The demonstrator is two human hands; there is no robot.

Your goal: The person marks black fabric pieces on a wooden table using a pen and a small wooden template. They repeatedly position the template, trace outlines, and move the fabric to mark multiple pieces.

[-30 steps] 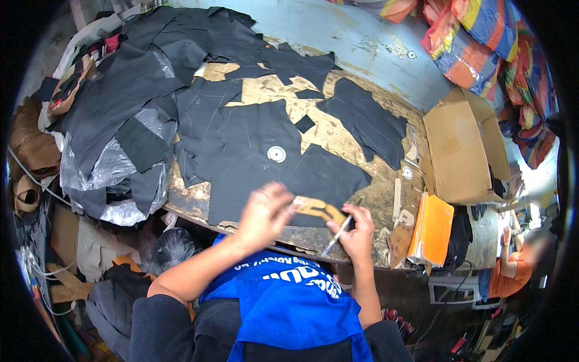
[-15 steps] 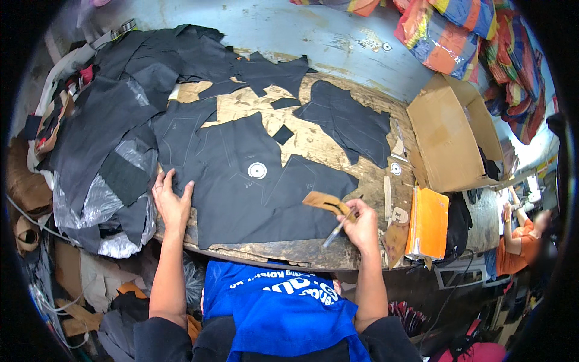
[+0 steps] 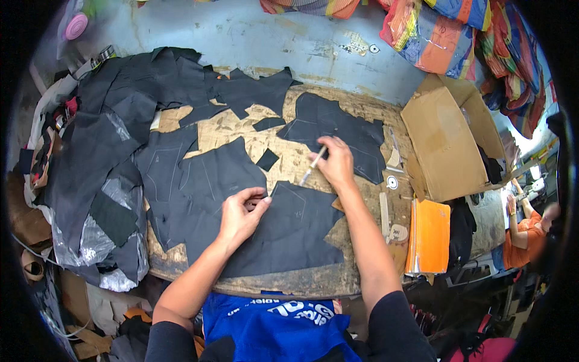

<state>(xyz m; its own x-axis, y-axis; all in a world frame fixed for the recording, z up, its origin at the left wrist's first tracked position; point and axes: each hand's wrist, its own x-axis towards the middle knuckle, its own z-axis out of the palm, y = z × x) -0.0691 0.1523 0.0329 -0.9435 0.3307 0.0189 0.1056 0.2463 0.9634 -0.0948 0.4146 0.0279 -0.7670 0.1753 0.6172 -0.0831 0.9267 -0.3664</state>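
Note:
My right hand (image 3: 336, 164) is closed around a slim pale pen (image 3: 312, 166), tilted with its lower end near a notch in a large black sheet of material (image 3: 283, 244). Left of the notch, my left hand (image 3: 241, 217) hovers at or touches the sheet, its fingers curled toward the thumb. Whether anything is pinched there cannot be made out. Faint pale outlines mark the sheet. Beyond my right hand lies another marked black piece (image 3: 362, 148). A small black square (image 3: 267, 159) rests on the wooden table (image 3: 301, 154) between the pieces.
Black pieces (image 3: 90, 175) and clear plastic are heaped at the left. On the right stand an open cardboard box (image 3: 443, 145) and an orange packet (image 3: 428, 235), with card templates (image 3: 398, 234) beside it. A person in orange (image 3: 523, 241) sits at far right.
My left hand has moved right and curled its fingers. My right hand has reached farther away with the pen; the tan template it held is out of it. The view has shifted slightly.

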